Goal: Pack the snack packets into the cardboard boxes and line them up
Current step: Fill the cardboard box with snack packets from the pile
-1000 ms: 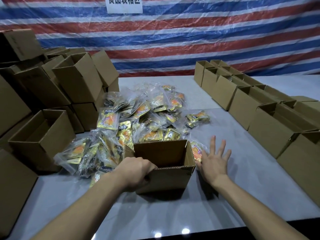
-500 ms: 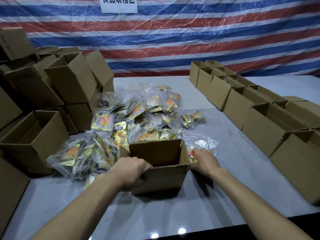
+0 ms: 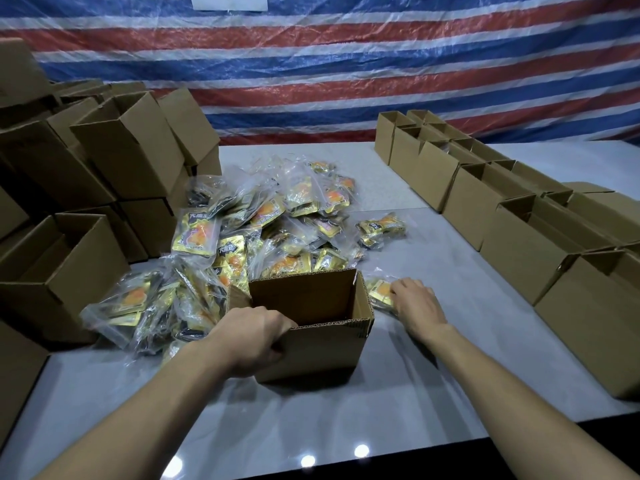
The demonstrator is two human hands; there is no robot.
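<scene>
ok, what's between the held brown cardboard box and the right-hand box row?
Head view: the right hand gripping a gold plastic-wrapped snack packet, then bare grey tabletop.

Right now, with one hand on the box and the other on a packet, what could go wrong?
The packet under the right hand lies close beside the open box; lifting it could catch the box wall.
The left hand holds only one corner, so the box may swivel.
The tilted empty boxes could slide onto the pile.

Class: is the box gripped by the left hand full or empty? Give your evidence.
Not full: the box shows bare inner walls well below its rim. Its floor is hidden, so fully empty cannot be told.
</scene>
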